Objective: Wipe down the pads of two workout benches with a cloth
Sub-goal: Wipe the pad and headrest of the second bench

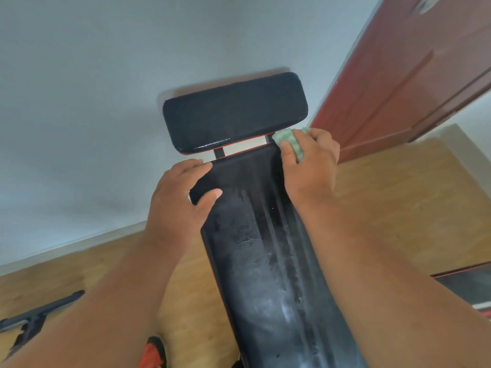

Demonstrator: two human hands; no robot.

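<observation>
A long black bench pad (268, 256) runs from the bottom of the view up the middle, streaked with wet marks. Beyond a narrow gap sits a shorter black head pad (233, 115). My right hand (309, 166) grips a green and white cloth (288, 140) at the long pad's far right corner. My left hand (178, 200) holds the pad's far left edge, fingers over the end and thumb on top.
A pale wall (106, 102) stands behind the bench. A red-brown door (411, 83) stands open at the right. Wooden floor (403, 203) lies on both sides. A dark metal frame (39, 314) lies at bottom left, another bench edge (467, 285) at far right.
</observation>
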